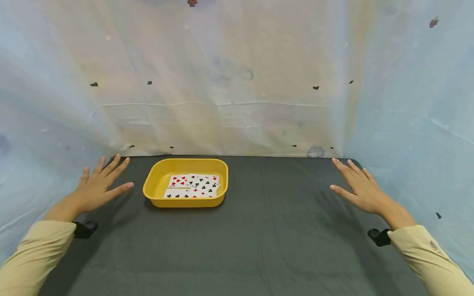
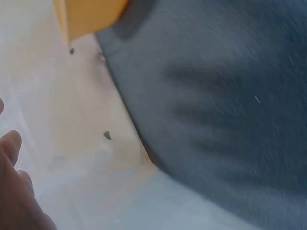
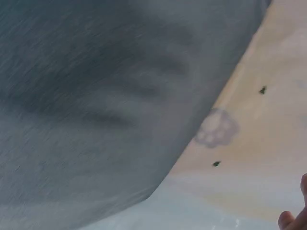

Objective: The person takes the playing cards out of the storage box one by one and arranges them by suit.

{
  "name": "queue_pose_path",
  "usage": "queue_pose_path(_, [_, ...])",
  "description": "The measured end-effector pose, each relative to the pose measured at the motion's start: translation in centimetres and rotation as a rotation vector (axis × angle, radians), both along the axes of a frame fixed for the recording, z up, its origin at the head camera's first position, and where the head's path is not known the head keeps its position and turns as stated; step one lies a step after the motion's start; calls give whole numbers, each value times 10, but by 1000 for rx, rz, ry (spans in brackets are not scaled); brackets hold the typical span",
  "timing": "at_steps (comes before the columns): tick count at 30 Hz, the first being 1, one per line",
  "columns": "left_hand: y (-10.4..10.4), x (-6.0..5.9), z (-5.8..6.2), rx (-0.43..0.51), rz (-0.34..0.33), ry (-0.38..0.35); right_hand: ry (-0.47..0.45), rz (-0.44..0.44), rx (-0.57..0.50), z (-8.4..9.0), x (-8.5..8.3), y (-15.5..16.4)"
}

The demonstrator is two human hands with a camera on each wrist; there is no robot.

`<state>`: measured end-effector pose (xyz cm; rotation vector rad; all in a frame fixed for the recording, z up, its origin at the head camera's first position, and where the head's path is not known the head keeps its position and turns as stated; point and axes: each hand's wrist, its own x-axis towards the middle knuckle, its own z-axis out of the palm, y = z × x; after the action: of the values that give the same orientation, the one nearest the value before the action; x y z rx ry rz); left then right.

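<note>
Several playing cards (image 1: 205, 183) lie face up and overlapping inside a yellow plastic tray (image 1: 185, 203) at the back of the table, left of its middle. To the left of the tray, my left hand (image 1: 97, 188) hovers with fingers straight and spread, holding nothing. My right hand (image 1: 361, 189) is likewise spread above the table's far right part, well away from the tray, and holds nothing. In the left wrist view the tray's yellow side (image 2: 93, 17) shows at the top, and part of the left hand (image 2: 17, 191) at the lower left. Only some fingertips (image 3: 286, 219) appear in the right wrist view.
A dark grey cloth covers the table (image 1: 252, 242). Pale patterned curtain fabric (image 1: 229, 82) hangs behind it and along both sides, close to both hands. Each wrist wears a black strap mount, the left one (image 1: 85, 230) and the right one (image 1: 379, 237).
</note>
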<state>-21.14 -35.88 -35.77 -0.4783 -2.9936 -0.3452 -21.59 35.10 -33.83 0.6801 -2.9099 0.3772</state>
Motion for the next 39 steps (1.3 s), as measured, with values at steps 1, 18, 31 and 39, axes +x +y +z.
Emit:
queue_pose_path(1, [1, 0, 1, 23, -4, 1, 15, 14, -31, 2, -1, -2])
queue_pose_path(18, [23, 2, 9, 519, -60, 49, 190, 49, -494, 17, -4, -52])
queue_pose_path(31, [43, 0, 9, 806, 40, 66, 89, 81, -633, 27, -10, -100])
queue_pose_path(39, [46, -5, -4, 912, 54, 152, 59, 138, -697, 26, -18, -129])
